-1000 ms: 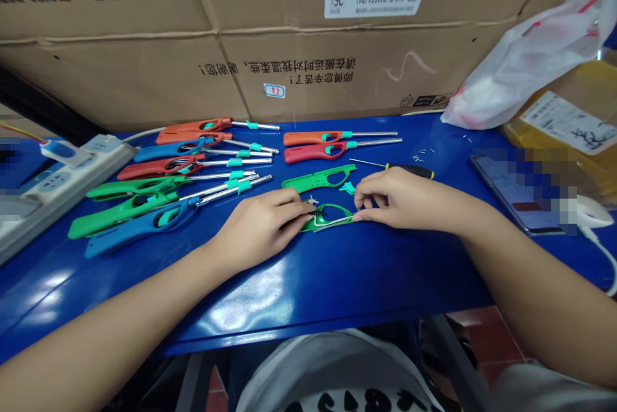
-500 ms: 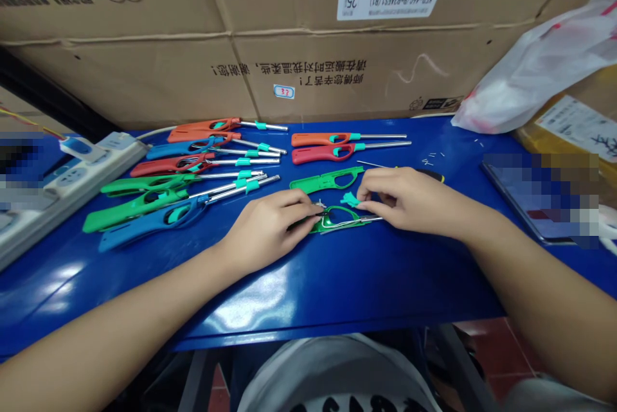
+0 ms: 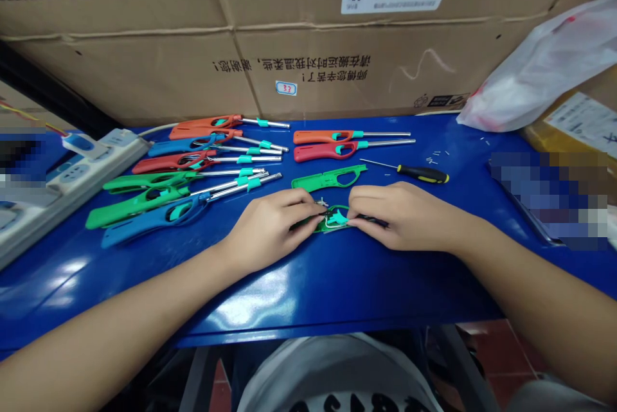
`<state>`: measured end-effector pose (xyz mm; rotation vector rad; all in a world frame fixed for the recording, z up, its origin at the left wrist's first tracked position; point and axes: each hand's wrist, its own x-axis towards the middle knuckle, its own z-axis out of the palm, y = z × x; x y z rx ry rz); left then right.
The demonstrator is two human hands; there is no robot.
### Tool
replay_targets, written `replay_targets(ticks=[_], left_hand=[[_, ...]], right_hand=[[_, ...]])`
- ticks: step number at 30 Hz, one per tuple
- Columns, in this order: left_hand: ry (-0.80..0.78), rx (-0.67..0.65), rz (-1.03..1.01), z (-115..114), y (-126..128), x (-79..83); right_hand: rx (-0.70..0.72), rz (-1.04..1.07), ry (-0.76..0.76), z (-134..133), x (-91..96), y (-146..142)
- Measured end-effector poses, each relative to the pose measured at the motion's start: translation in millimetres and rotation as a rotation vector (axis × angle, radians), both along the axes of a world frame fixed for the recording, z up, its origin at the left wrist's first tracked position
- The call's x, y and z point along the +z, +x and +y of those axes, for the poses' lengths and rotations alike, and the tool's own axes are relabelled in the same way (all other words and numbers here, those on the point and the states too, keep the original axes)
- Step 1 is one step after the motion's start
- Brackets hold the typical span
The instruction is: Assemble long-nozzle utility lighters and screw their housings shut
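In the head view, my left hand (image 3: 277, 225) is closed, thumb and fingers pinching the left end of an opened green lighter half (image 3: 332, 229) with a white wire and dark parts inside. My right hand (image 3: 405, 216) pinches a small teal trigger piece (image 3: 337, 218) over the loop of that lighter half. My right fingers hide the lighter's right end. Just behind lies the matching green shell half (image 3: 328, 179), its hollow side up. Behind my right hand rests a black and yellow screwdriver (image 3: 424, 173).
Several long-necked lighters (image 3: 149, 206) lie in a row on the left. An orange lighter (image 3: 318, 137) and a red lighter (image 3: 318, 152) lie at the back. Small pins (image 3: 434, 158) are scattered near the screwdriver. A power strip (image 3: 72, 174), cardboard box (image 3: 193, 71) and plastic bag (image 3: 540, 71) border the blue table (image 3: 270, 296).
My right hand has moved left and slightly down, bringing the teal trigger piece onto the green lighter half. The screwdriver now shows in full. My left hand stays in place.
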<state>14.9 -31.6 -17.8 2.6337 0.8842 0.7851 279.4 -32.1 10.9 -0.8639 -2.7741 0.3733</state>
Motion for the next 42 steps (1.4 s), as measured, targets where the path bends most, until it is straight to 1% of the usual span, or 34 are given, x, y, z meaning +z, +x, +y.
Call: replay_targets(ticks=[6,15,22,27,37,42], left_hand=[[-0.008,-0.004,-0.009,-0.4,0.0,1.1],[-0.028,-0.006,-0.072,0.9,0.2,-2.2],[-0.040,-0.008,-0.073,-1.5,1.9,-1.3],[-0.045,-0.025,-0.085,-0.6,1.2,-2.3],[-0.121,-0.059,-0.100,1.0,0.9,-2.6],[-0.146,-0.042,-0.043,-1.2,0.9,-0.9]], right_hand=[[-0.004,0.024,-0.029,0.6,3.8,4.5],[0.034,0.024,0.064,5.2,-6.7,1.6],[0.069,0.012,0.094,4.2,-5.7,2.1],[0.031,0.044,0.128,2.7,-6.4,0.0],[-0.007,0.065,0.097,2.4,-7.3,-0.7],[-0.016,0.078,0.088,3.6,-7.9,-0.2]])
